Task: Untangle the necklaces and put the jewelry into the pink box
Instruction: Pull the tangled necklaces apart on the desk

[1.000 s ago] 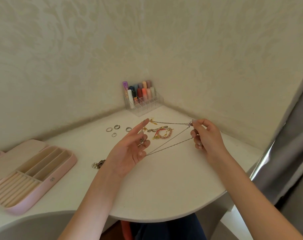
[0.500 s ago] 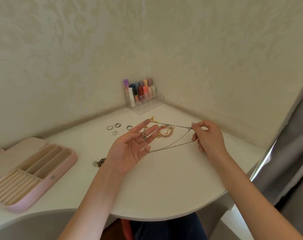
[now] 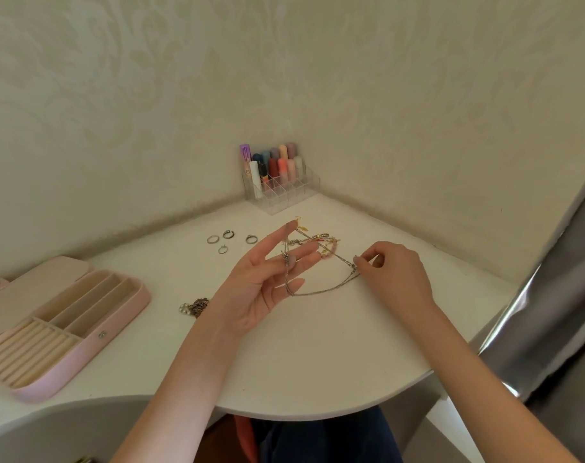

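A thin silver necklace (image 3: 321, 290) is looped over the spread fingers of my left hand (image 3: 264, 282), palm up above the white table (image 3: 301, 362). My right hand (image 3: 391, 275) pinches the chain's other end near the clasp, low over the table. The chain sags slack between the two hands. A tangle of gold and pink bracelets (image 3: 318, 243) lies just behind my fingers. The open pink box (image 3: 94, 345) sits at the left with beige compartments.
Several rings (image 3: 231, 240) lie behind my left hand. A dark bracelet (image 3: 194, 307) rests by my left wrist. A clear organizer with lipsticks (image 3: 277, 178) stands in the wall corner. A grey curtain (image 3: 551, 312) hangs at the right.
My right hand has moved down and toward my left hand, so the taut chain now hangs slack. My left fingers stay spread under the chain.
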`<action>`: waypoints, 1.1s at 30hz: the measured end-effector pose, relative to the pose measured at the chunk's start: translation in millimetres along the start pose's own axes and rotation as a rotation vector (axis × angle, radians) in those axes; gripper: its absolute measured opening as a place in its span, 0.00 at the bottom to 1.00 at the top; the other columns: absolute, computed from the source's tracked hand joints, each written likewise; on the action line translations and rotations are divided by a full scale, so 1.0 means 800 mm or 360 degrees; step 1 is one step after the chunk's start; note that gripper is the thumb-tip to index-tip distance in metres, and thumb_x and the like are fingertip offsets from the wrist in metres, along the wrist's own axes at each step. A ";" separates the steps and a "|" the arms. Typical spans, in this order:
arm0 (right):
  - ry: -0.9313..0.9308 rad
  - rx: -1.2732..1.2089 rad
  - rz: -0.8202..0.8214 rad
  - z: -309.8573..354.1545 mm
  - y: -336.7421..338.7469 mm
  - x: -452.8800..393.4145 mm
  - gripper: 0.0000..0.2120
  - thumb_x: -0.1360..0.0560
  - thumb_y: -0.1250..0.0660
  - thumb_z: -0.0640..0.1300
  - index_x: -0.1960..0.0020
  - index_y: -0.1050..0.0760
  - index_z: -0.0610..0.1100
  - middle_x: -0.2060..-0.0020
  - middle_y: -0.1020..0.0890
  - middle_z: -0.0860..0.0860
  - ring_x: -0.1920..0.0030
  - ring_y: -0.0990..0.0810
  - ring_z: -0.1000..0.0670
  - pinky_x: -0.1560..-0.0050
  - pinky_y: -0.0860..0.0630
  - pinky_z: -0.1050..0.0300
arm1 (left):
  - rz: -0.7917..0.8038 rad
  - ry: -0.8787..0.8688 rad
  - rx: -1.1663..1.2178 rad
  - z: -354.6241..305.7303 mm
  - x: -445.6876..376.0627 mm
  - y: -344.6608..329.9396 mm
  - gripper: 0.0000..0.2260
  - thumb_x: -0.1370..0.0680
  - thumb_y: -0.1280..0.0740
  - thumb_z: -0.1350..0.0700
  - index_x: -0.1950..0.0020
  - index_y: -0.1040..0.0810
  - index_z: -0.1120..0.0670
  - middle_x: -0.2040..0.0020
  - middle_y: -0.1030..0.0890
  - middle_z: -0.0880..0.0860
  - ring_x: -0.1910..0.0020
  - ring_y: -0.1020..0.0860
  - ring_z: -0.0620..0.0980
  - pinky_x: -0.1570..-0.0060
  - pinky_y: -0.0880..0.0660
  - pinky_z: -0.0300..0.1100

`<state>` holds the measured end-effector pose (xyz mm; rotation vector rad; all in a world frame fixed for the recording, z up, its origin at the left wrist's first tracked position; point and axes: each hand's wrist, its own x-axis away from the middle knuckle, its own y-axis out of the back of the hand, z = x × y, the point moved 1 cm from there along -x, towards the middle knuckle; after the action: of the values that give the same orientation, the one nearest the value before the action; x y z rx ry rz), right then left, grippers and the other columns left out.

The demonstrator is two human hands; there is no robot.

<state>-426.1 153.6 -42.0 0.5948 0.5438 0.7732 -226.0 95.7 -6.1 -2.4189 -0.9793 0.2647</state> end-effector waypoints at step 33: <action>0.0229 -0.1141 0.0341 0.068 -0.010 0.044 0.06 0.25 0.32 0.41 0.60 0.21 0.46 0.71 0.21 0.61 0.70 0.27 0.58 0.72 0.32 0.67 | -0.0278 -0.0145 -0.0585 0.012 -0.003 -0.002 0.24 0.25 0.32 0.62 0.30 0.30 0.49 0.50 0.16 0.56 0.49 0.17 0.53 0.65 0.19 0.44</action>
<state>-366.0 160.5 -16.6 -0.0709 0.2998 1.1445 -231.8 98.8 -13.7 -2.6409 -1.3744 0.1426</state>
